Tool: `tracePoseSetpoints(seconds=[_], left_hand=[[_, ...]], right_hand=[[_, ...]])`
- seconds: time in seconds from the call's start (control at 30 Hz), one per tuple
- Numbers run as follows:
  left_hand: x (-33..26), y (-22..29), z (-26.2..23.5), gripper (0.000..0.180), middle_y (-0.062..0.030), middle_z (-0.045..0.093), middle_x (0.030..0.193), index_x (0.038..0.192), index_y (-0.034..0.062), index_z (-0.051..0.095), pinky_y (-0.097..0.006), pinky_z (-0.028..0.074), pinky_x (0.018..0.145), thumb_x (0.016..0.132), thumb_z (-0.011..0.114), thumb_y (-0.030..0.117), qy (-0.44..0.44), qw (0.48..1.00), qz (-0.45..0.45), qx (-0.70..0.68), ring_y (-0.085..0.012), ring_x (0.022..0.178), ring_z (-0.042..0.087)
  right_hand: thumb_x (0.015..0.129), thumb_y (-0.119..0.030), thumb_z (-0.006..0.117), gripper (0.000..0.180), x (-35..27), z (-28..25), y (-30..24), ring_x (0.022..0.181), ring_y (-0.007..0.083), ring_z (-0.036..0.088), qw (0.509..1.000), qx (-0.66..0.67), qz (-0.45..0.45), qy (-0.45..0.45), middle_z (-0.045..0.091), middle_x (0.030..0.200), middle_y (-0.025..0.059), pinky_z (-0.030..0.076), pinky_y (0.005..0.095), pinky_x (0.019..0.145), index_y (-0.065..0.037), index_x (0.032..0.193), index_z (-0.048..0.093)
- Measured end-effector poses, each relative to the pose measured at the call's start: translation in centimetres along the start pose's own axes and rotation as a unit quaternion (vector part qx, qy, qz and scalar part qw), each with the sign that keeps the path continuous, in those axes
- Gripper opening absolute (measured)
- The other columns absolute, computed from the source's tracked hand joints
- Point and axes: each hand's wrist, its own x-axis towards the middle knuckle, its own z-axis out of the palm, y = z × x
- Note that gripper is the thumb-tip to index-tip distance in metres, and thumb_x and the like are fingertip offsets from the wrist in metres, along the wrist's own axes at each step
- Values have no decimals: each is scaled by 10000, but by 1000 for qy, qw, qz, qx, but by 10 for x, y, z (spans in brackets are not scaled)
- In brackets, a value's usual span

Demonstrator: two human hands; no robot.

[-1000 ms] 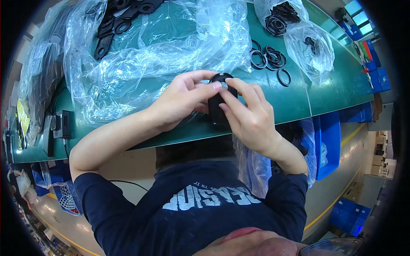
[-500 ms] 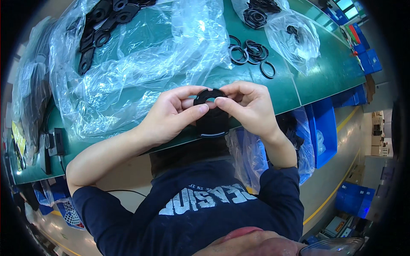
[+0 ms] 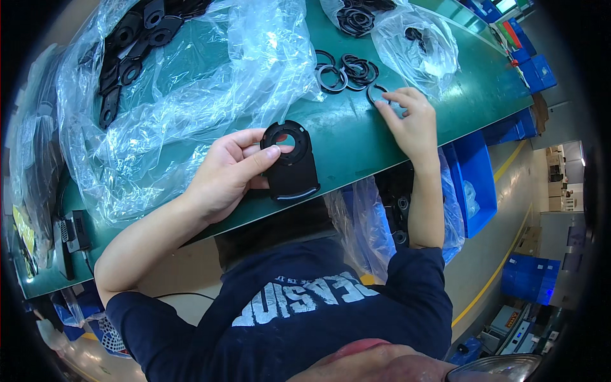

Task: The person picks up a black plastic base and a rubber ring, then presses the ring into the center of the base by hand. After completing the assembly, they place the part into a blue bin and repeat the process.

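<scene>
In my left hand (image 3: 232,167) is a flat black plastic part (image 3: 293,181), gripped at its left side with the thumb on its face. Its upper end is round, with a large hole and small notches; its lower end is squared off. My right hand (image 3: 410,121) reaches over the table to a single thin black ring (image 3: 370,93). Thumb and forefinger close on the ring's right edge, and the ring looks slightly tipped. Left of it, several more black rings (image 3: 359,71) lie in a loose cluster.
Clear plastic sheeting (image 3: 191,143) covers much of the green table (image 3: 347,134), with several black parts (image 3: 130,70) on it. Farther back lie bags (image 3: 417,51) of black pieces. A blue bin (image 3: 474,184) and a plastic-lined container (image 3: 398,210) stand below the table's right edge.
My right hand has let go of the black part and moved right and away to the single ring. My left hand keeps the part, now slightly farther left in view.
</scene>
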Motion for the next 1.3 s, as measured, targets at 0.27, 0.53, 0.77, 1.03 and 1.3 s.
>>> tracePoseSetpoints(seconds=[0.27,0.53,0.77,1.03,1.3], left_hand=[[-2,1,4,272,-79,645,1015,1137,2,529,-259,531,714,913,541,156,17,1000,-9,-1,-107,874,624],[-2,0,1,270,-71,643,1024,1132,0,534,-210,516,651,919,527,167,27,999,0,40,-93,835,625],[-3,1,3,287,-108,629,1044,1130,-34,520,-276,546,745,916,523,158,11,1000,7,-4,-146,884,632],[0,-5,4,342,-90,613,1092,1195,-3,507,-274,526,782,925,511,207,2,1000,29,7,-141,924,621],[0,-7,-1,372,-82,572,1160,1243,-11,467,-308,499,863,937,489,198,-57,998,25,-9,-157,1026,582]], right_hand=[[710,-59,690,88,-30,9,-28,753,286,574,995,52,-74,-51,602,781,108,454,358,695,-1,757,643],[655,-140,765,332,-24,4,-40,841,284,601,992,88,-69,-60,621,888,143,477,335,748,14,928,657],[637,-118,774,452,-20,4,-44,915,213,615,991,32,-40,-126,642,1015,157,474,285,809,18,1045,636],[609,-70,778,505,-33,9,-72,875,197,626,955,286,-7,-73,640,1002,159,498,280,779,55,1068,609],[589,-60,785,512,-39,27,-106,881,313,594,964,220,-143,-47,626,984,182,477,357,779,54,1053,601]])
